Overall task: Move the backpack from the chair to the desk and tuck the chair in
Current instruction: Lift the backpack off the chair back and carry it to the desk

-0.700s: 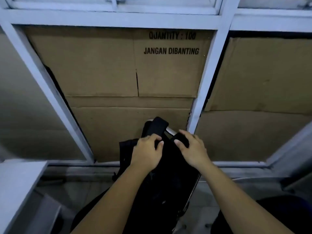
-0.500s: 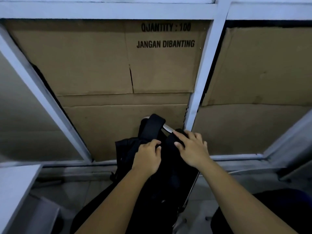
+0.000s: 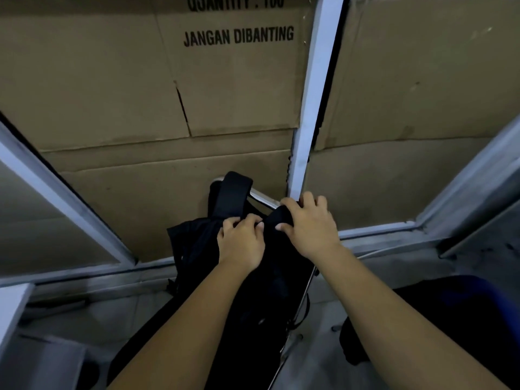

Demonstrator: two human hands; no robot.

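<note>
Both hands' grip on backpack (image 3: 197, 249), strap (image 3: 232, 192) upward

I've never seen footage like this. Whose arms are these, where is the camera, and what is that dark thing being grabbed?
There is no machine here: the camera sits on a person's head and looks forward and down, so you see their own bare arms. The left hand and the right hand both grip the top of a black fabric backpack, whose strap loops over the silver metal chair frame. It has not been lifted off yet. Behind stand flattened brown cardboard sheets printed "JANGAN DIBANTING", set between white metal window bars. At the lower left, a pale desk corner shows.
</note>
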